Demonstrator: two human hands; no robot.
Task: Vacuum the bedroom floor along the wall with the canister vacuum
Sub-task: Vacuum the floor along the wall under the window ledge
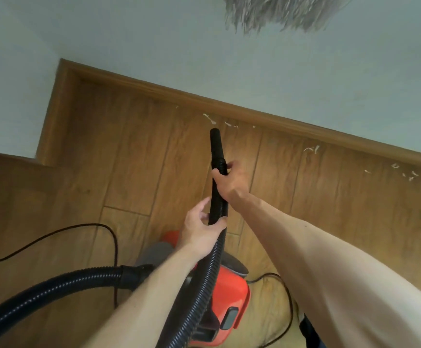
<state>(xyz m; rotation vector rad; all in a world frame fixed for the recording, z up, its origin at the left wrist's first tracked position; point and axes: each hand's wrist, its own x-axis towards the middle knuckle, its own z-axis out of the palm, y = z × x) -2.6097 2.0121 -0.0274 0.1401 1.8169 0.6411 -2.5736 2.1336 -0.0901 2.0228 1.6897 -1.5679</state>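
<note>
A red canister vacuum (232, 295) sits on the wooden floor just below my arms. Its black ribbed hose (53, 285) loops from the left and rises to a smooth black nozzle (216, 146). My right hand (229, 179) grips the hose just behind the nozzle. My left hand (201, 227) holds the hose lower down. The nozzle tip points at the wall, a short way from white paper scraps (209, 118) lying by the wooden baseboard (279, 119).
More white scraps (312, 148) and a further scatter of scraps (405, 172) lie along the baseboard to the right. A thin black power cord (79, 228) curls over the floor at left. A grey fringed fabric (279, 11) hangs at the top. A wall corner (53, 109) juts out at left.
</note>
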